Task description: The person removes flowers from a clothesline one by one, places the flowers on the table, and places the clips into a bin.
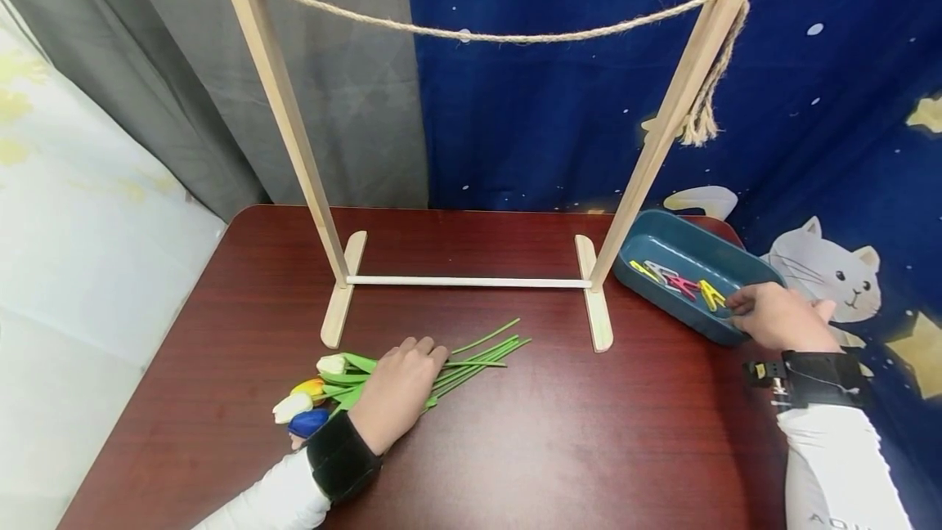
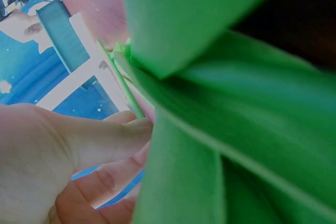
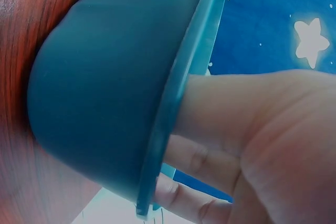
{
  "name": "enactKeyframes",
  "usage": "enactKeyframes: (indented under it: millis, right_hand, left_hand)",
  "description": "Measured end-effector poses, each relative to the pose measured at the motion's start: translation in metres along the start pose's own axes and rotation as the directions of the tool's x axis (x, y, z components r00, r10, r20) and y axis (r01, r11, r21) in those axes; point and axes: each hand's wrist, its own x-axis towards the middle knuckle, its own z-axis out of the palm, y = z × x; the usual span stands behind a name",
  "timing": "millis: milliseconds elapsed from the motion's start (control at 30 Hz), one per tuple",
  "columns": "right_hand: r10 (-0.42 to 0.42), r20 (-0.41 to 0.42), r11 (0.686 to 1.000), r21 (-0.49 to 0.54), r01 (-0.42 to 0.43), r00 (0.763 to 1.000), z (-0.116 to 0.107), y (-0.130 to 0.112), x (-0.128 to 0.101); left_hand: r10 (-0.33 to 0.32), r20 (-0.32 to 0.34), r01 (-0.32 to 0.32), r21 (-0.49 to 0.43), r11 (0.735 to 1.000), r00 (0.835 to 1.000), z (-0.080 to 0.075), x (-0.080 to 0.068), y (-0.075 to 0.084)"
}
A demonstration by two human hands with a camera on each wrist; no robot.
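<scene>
My left hand (image 1: 401,387) lies over a bunch of artificial tulips on the table and grips their green stems (image 1: 478,360). White, yellow and blue blooms (image 1: 309,421) stick out to its left. In the left wrist view broad green leaves (image 2: 210,108) fill the right side, while the thumb (image 2: 113,137) meets the fingers at a thin stem. My right hand (image 1: 782,317) reaches over the near rim of a blue-green basin (image 1: 680,319). Its fingertips are right beside a yellow clothespin (image 1: 711,295); the basin wall hides them in the right wrist view.
Pink, white and yellow clothespins (image 1: 683,286) lie inside the basin. A wooden frame (image 1: 290,117) stands at the back of the table, with a rope (image 1: 508,37) sagging between its posts and a white bar (image 1: 467,281) low across. Curtains (image 1: 515,129) hang behind.
</scene>
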Motion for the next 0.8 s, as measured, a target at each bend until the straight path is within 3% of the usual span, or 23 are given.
enactKeyframes:
  millis: [233,433,633,800]
  right_hand:
    - [-0.027,-0.055,0.999,-0.040,0.024,0.998,-0.003,-0.009,-0.005]
    - [-0.065,-0.095,0.997,-0.055,0.060,0.993,-0.011,-0.024,-0.014]
    - [-0.136,-0.162,0.990,-0.061,0.128,0.977,-0.018,-0.051,-0.024]
    - [-0.240,-0.203,0.971,-0.075,0.229,0.950,-0.022,-0.075,-0.035]
  left_hand:
    - [-0.025,0.018,0.025,-0.029,0.999,1.000,-0.005,-0.001,-0.003]
    - [-0.045,-0.013,0.043,-0.087,0.995,0.999,-0.012,0.001,-0.009]
    - [-0.083,-0.058,0.074,-0.139,0.987,0.995,-0.025,0.004,-0.019]
    - [-0.114,-0.104,0.098,-0.145,0.985,0.988,-0.040,0.007,-0.030]
